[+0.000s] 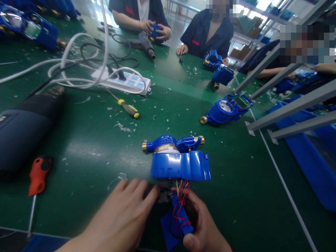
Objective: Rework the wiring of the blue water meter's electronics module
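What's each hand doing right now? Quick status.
Left hand: fingers curled beside the loose wires; whether it holds anything can't be told.
Right hand: closed, holding the blue wired piece.

The water meter at centre is blue with brass-coloured ends; the wires below, red and yellow. Lower left, an orange-and-black screwdriver handle; upper left, a white power strip. Green tabletop.

This is an assembly workshop: a green bench (small scraps lie on it), a heat gun, people in similar uniforms.
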`<state>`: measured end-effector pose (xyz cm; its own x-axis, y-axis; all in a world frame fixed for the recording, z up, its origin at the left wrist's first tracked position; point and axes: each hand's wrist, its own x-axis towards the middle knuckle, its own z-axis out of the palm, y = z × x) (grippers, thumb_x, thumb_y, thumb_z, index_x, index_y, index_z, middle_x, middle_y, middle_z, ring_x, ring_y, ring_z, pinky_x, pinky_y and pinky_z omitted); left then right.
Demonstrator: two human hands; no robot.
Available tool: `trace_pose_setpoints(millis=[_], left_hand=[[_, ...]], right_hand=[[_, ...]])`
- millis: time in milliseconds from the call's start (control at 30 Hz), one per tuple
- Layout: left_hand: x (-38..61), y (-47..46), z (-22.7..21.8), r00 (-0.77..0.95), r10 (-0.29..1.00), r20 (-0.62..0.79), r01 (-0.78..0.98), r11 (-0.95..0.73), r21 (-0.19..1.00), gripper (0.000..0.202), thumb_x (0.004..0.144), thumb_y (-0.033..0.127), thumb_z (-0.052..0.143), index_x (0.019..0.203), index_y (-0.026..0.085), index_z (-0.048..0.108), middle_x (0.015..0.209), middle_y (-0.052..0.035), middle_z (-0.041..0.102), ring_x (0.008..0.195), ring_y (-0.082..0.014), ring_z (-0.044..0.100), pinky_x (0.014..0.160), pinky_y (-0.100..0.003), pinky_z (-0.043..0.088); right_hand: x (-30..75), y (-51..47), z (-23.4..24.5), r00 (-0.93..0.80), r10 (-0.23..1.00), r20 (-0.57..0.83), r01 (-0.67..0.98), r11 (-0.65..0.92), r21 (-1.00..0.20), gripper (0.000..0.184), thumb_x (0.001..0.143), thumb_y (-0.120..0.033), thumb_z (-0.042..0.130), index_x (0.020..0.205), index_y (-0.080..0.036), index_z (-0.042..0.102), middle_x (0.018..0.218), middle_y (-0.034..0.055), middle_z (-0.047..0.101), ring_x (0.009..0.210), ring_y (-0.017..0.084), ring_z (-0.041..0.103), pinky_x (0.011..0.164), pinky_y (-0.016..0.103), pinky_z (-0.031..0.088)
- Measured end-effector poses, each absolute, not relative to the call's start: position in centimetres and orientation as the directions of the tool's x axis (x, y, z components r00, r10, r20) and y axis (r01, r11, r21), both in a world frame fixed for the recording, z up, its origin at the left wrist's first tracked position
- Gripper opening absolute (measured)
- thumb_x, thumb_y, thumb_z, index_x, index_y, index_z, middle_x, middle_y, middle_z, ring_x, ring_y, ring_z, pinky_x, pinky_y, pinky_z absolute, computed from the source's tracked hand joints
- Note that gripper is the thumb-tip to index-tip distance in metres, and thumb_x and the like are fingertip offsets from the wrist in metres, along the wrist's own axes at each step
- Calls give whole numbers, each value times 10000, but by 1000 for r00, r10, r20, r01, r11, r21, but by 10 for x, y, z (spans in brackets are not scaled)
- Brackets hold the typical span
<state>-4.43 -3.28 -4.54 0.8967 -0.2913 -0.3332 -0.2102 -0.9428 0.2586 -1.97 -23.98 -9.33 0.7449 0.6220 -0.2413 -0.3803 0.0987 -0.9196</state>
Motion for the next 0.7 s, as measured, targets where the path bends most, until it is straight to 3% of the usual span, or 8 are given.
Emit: trace_pose_setpoints(millis=[267,700], left_hand=[[-37,-29,-49,871,-366,-328,-316,-928,198,565,743,-19,319,1204,228,531,998,-113,652,851,-263,626,735,-457,502],[-59,-36,-57,886,-315,-341,-289,-949,125,676,672,-61,272,1280,171,456,1013,-133,634,856,-247,631,702,-408,545]], right_hand=[[-17,-243,-94,726,634,-267,-415,95,-905,776,577,-489,758,1219,-173,459,1256,142,525,1170,331,463,1020,453,298],[-17,-239,-94,737,633,-237,-389,109,-915,713,600,-409,750,1206,-172,457,1244,141,539,1149,326,485,1002,446,327]])
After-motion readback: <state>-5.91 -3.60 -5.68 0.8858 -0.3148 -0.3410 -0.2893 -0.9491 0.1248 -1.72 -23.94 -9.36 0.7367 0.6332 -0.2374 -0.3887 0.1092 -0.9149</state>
